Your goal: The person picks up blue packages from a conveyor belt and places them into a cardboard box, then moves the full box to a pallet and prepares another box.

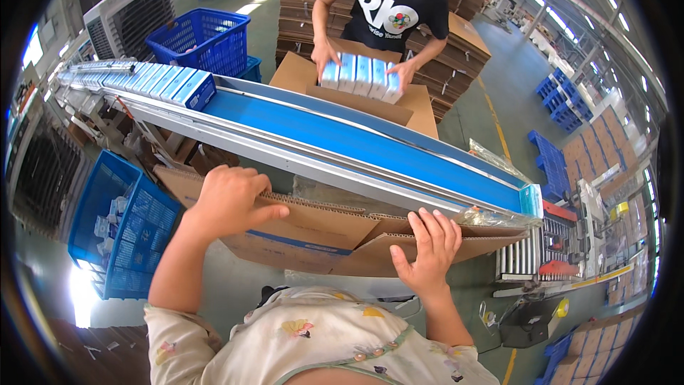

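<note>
A flattened brown cardboard carton (306,237) with a blue stripe stands on edge in front of me, along the near side of the conveyor. My left hand (231,199) is hooked over its upper edge at the left, thumb stretched out along the near face. Against the right part of the carton rests my right hand (429,246), fingers spread and pointing up, thumb apart. Across the blue conveyor belt (313,135), a co-worker's two hands hold a row of white-and-blue packs (361,77) over an open cardboard box (296,78).
A line of blue-and-white packs (153,82) stands on the belt's left. One teal pack (531,201) sits at its right end, near a roller conveyor (511,260). Blue crates (203,39) stand behind; another blue crate (146,239) is at my left. Stacked cardboard (303,0) rises behind the co-worker.
</note>
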`<state>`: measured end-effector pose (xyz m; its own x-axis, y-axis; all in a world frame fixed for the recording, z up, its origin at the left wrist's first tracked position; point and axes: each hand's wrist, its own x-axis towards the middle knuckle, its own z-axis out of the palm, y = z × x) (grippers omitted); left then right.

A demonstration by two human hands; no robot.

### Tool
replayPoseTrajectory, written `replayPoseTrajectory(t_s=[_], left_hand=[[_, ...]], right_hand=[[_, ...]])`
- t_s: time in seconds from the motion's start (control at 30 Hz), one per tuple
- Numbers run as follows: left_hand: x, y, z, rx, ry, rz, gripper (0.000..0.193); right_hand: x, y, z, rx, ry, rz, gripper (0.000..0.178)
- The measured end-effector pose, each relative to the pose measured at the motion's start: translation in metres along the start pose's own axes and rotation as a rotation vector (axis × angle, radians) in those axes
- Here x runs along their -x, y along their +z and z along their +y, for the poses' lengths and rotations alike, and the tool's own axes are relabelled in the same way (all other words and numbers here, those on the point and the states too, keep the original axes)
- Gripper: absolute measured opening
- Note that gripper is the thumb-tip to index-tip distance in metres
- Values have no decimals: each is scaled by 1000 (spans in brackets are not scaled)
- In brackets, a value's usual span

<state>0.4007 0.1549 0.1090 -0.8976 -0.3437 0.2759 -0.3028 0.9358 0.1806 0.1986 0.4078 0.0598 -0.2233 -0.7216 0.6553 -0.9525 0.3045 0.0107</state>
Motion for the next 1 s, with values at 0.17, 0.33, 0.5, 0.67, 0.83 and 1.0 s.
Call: replayPoseTrajectory(t_s=[0.17,0.33,0.5,0.67,0.83,1.0], left_hand=[[-31,0,-13,132,-82,-264,60],[-48,-2,-18,166,4,-352,62],[-58,-2,-20,101,-44,-476,61],[-47,-6,-25,135,40,-452,61],[-38,-13,-38,178,153,-605,58],[-33,-14,-49,180,250,-676,47]], right_hand=[[6,-5,-4,-69,35,0,46],[15,-17,-11,-92,56,42,41],[17,-15,-17,-104,89,80,34],[18,-18,-28,-164,121,106,28],[22,-22,-50,-155,183,195,29],[22,-31,-77,-103,258,171,30]])
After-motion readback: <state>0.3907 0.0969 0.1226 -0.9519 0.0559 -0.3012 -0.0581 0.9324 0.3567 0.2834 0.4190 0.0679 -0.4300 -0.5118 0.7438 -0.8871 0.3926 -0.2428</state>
